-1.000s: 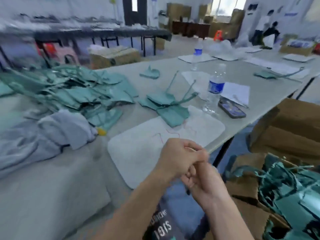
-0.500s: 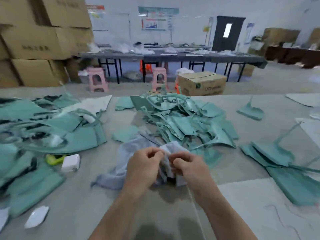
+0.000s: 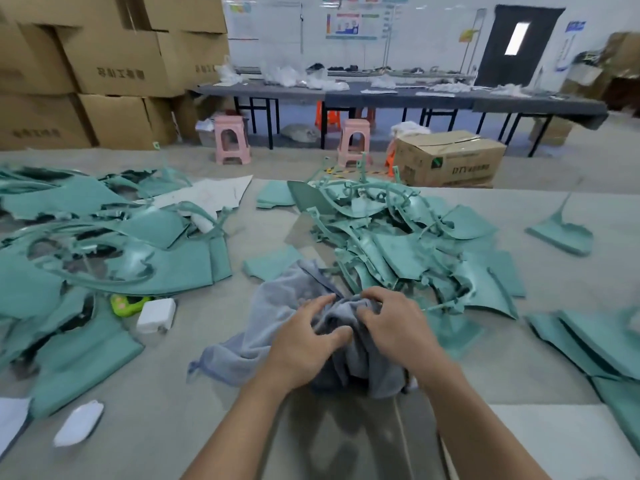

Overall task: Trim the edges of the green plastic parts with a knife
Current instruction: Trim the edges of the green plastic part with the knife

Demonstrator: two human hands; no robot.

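Both my hands are on a crumpled grey cloth [image 3: 277,313] lying on the table's middle. My left hand [image 3: 304,344] grips a fold of the cloth between thumb and fingers. My right hand [image 3: 394,327] has its fingers curled into the cloth's bunched centre. Just behind the cloth lies a heap of green plastic parts [image 3: 398,244]. A second, flatter heap of green plastic parts [image 3: 114,251] covers the left of the table, and more green sheets [image 3: 595,341] lie at the right. No knife is visible.
A white block [image 3: 156,315] and a yellow-green object [image 3: 126,303] lie left of the cloth. A white mat [image 3: 561,441] sits at the near right. Beyond the grey table [image 3: 180,393] stand pink stools [image 3: 231,138], cardboard boxes [image 3: 114,64] and a long dark bench [image 3: 398,95].
The view swung from the table's right end to the green heaps. My hands, clasped together near my lap a second ago, moved onto the grey cloth and now dig deeper into it.
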